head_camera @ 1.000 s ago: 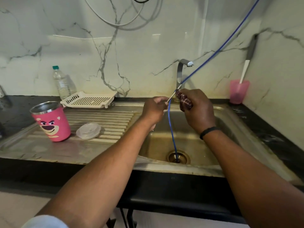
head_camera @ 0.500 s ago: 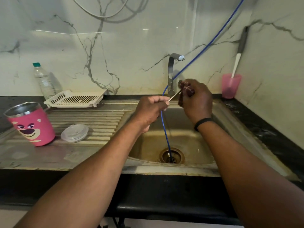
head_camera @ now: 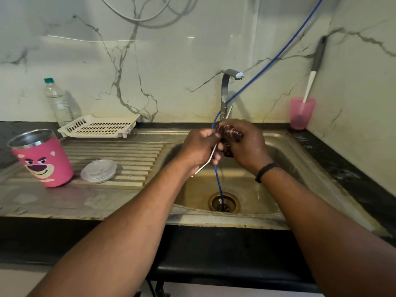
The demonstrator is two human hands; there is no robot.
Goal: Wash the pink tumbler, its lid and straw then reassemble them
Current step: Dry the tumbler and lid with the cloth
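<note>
The pink tumbler (head_camera: 44, 158) with a bear face stands upright on the drainboard at the left, its steel mouth uncovered. Its clear lid (head_camera: 99, 170) lies flat beside it on the ridges. Over the sink basin my left hand (head_camera: 198, 147) grips the thin metal straw (head_camera: 202, 167), whose lower end sticks out below my palm. My right hand (head_camera: 244, 144) holds a dark maroon scrubber (head_camera: 230, 132) bunched against the straw's upper part. The two hands touch each other just in front of the tap (head_camera: 227, 93).
A blue hose (head_camera: 218, 181) runs from the upper right down into the sink (head_camera: 285, 151) drain. A white slotted tray (head_camera: 100, 126) and a plastic bottle (head_camera: 57, 101) stand at the back left. A pink cup (head_camera: 301, 114) with a brush sits in the right corner.
Both hands have dropped lower over the basin. The straw has slid down through my left hand, so its end now points down-left, and the scrubber now lies across its top.
</note>
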